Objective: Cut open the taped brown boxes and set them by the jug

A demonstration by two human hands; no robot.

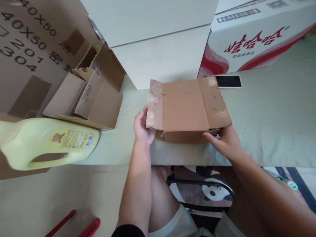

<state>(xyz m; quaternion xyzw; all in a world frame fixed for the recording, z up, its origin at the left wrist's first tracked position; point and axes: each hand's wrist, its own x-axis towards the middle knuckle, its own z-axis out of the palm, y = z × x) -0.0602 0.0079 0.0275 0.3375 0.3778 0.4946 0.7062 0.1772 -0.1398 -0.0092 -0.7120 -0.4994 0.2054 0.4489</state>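
Observation:
A brown cardboard box (184, 107) sits in front of me on the pale green cloth surface, its flaps spread out at the left and right. My left hand (143, 128) grips its left side, fingers partly hidden beneath the left flap. At the near right corner, my right hand (224, 140) holds the box with the thumb along the front face and the other fingers out of sight under the right flap. Whatever is inside the box is hidden.
A phone (228, 81) lies behind the box's right corner. White boxes (163, 59) and a printed red-and-white carton (247, 46) stand at the back. To the left are open cardboard boxes (106, 105), a large printed carton (29, 65) and a yellow jug (74, 140).

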